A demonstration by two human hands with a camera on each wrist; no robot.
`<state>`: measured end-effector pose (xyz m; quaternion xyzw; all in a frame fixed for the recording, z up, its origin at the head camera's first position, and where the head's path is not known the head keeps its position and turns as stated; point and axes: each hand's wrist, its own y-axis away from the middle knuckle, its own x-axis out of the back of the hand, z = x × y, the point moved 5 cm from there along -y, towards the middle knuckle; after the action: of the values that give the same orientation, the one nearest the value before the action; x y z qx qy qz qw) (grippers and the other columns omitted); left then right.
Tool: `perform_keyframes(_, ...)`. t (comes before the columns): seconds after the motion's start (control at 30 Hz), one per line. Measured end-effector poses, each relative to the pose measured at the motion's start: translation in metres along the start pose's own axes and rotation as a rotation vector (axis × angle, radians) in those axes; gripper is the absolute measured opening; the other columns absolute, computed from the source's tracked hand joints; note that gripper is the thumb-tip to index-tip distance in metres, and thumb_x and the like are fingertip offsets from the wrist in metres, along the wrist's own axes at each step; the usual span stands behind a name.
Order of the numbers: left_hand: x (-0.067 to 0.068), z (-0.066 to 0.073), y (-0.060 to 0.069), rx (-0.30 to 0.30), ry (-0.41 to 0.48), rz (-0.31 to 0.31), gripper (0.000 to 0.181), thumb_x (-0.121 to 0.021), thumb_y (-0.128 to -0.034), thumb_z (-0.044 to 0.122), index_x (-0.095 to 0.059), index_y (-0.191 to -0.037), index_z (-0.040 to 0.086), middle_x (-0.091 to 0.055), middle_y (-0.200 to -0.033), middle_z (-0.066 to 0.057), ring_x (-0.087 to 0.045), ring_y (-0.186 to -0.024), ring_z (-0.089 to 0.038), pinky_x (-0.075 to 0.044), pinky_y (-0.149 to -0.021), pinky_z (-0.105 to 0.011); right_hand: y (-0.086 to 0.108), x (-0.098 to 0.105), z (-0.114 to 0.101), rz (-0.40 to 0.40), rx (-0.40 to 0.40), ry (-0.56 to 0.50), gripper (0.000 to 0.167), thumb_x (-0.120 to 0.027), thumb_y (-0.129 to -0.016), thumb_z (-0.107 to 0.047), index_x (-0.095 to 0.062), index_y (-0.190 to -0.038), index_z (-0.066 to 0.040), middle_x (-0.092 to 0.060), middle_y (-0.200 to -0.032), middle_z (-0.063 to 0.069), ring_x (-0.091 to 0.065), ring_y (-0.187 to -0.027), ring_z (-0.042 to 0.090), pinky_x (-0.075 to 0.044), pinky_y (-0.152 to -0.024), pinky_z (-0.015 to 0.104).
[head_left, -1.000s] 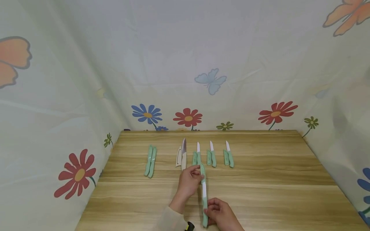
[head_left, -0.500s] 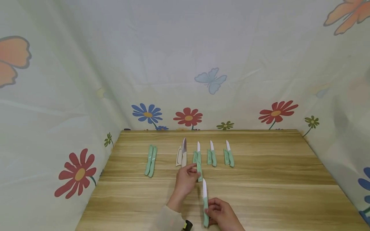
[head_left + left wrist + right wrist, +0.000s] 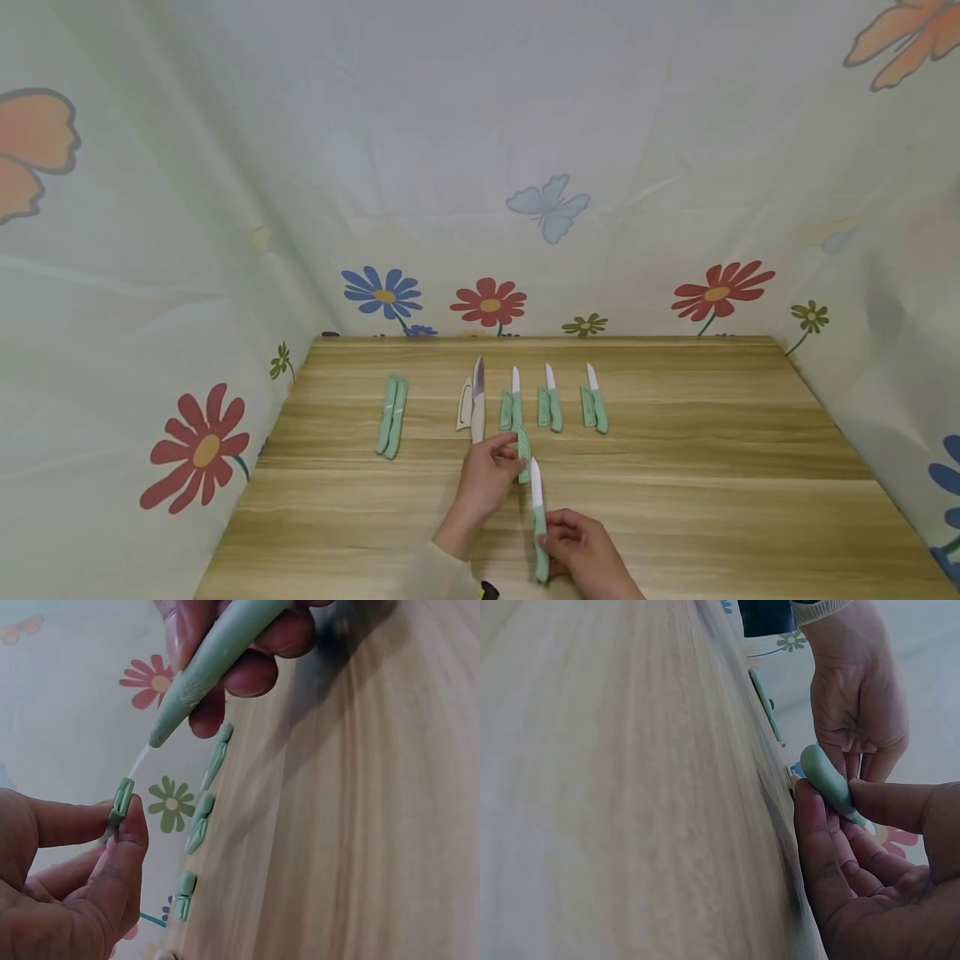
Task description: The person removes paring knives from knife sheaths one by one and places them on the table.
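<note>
My left hand [image 3: 483, 479] pinches a green knife sheath [image 3: 523, 458] between thumb and fingers. In my right hand [image 3: 588, 554] is a paring knife [image 3: 540, 537], gripped by its green handle, its white blade pointing away from me. The blade tip lies close beside the sheath's near end in the head view. In the left wrist view the blade runs up to the mouth of the sheath [image 3: 121, 801]; whether it touches or enters cannot be told. The right wrist view shows the knife's handle [image 3: 825, 776] between thumb and fingers, with most of the blade hidden.
Behind my hands lie several unsheathed knives, each beside its sheath: a cream-handled one [image 3: 477, 408] and green ones, such as the rightmost knife [image 3: 597, 404]. Two sheathed green knives [image 3: 391, 421] lie at the left of the wooden table [image 3: 712, 433]. A floral curtain surrounds it.
One second ago the sheath covered part of the blade. By half a second ago they were apart, the sheath farther back. Now the sheath and the blade tip are close together again.
</note>
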<state>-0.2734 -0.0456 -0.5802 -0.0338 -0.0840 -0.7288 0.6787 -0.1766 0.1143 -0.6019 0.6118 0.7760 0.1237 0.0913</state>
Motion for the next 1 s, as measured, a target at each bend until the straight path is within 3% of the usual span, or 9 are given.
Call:
perform_keyframes(0.27,-0.007,-0.006,0.007,-0.024,-0.001,-0.031,0.041,-0.076,-0.0848,-0.003,-0.071,-0.125,0.001,-0.070,-0.089,-0.006,-0.063,-0.074,-0.009,-0.055,-0.064,-0.021,-0.005,0.008,0.002,0.039,0.005,0.029,0.044,-0.066,-0.098,-0.009,-0.054,-0.131,0.017,-0.069,-0.097,0.008,-0.068,-0.081,0.019,-0.063,-0.070,0.038)
perform_keyframes(0.67,-0.010,-0.014,0.015,0.010,-0.002,-0.076,0.041,-0.076,-0.0862,-0.002,-0.071,-0.127,0.003,-0.069,-0.089,-0.003,-0.064,-0.074,-0.009,-0.054,-0.063,-0.022,-0.008,0.014,-0.003,0.051,0.013,0.041,0.046,-0.064,-0.099,-0.008,-0.052,-0.135,0.018,-0.071,-0.099,0.009,-0.068,-0.085,0.018,-0.063,-0.072,0.034)
perform_keyframes(1.0,-0.011,-0.016,0.022,0.016,-0.030,-0.112,0.043,-0.077,-0.0859,0.001,-0.070,-0.128,0.004,-0.070,-0.091,-0.002,-0.065,-0.076,-0.009,-0.054,-0.063,-0.023,-0.010,0.020,-0.008,0.148,0.007,0.069,0.044,-0.065,-0.099,-0.008,-0.057,-0.134,0.016,-0.071,-0.101,0.010,-0.065,-0.084,0.017,-0.060,-0.068,0.030)
